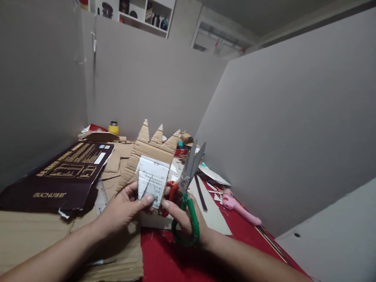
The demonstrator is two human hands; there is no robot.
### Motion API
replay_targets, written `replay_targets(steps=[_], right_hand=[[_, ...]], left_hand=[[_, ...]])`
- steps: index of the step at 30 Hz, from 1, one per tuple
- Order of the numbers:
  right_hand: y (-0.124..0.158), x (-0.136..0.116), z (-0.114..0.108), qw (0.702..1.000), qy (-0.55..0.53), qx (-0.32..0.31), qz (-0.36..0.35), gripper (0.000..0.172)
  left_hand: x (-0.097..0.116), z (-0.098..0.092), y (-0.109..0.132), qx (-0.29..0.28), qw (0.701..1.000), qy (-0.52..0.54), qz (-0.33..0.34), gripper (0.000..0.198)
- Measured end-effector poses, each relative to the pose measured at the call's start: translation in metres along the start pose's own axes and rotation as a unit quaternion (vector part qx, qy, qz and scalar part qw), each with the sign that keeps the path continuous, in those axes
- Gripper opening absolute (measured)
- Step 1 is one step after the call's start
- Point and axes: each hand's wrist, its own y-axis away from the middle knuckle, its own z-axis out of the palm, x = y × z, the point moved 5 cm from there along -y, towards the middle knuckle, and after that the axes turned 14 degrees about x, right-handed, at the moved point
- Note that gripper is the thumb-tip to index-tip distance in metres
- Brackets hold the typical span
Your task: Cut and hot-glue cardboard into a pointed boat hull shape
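While handheld, printed card — near “SUCHU” panel.

We were in a craft corner boxed in by grey partitions; the scissors, pink glue gun, ruler and cardboard sheets at our red surface showed it. Beyond was a white shelf of ornaments; home or workshop, we could not tell.

Bare left forearm, bare right forearm
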Motion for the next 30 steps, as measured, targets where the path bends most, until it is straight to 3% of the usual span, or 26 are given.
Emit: replay_targets(steps=[4, 8, 14, 17, 22, 30], right_hand=[[0.002, 0.02, -0.011, 0.997, -0.031, 0.045, 0.057, 0.032], [0.004, 0.034, -0.012, 0.997, 0.018, -0.023, 0.07, 0.032], [0.01, 0.007, -0.005, 0.969, 0.21, -0.122, -0.052, 0.037], [0.013, -0.005, -0.002, 0.951, 0.264, -0.147, -0.066, 0.037], [0.015, -0.01, 0.003, 0.943, 0.269, -0.191, -0.041, 0.037], [0.019, -0.017, 0.007, 0.952, 0.248, -0.174, -0.046, 0.05]], left_hand=[[0.018, -0.012, -0.004, 0.05, 0.998, 0.039, 0.019, 0.028], [0.041, -0.023, -0.004, 0.072, 0.992, 0.072, 0.077, 0.024], [0.054, -0.033, 0.002, 0.105, 0.983, 0.095, 0.117, 0.022], [0.054, -0.034, 0.004, 0.106, 0.981, 0.097, 0.132, 0.024], [0.055, -0.033, 0.004, 0.127, 0.978, 0.084, 0.141, 0.028], [0.057, -0.025, 0.007, 0.151, 0.976, 0.069, 0.138, 0.038]])
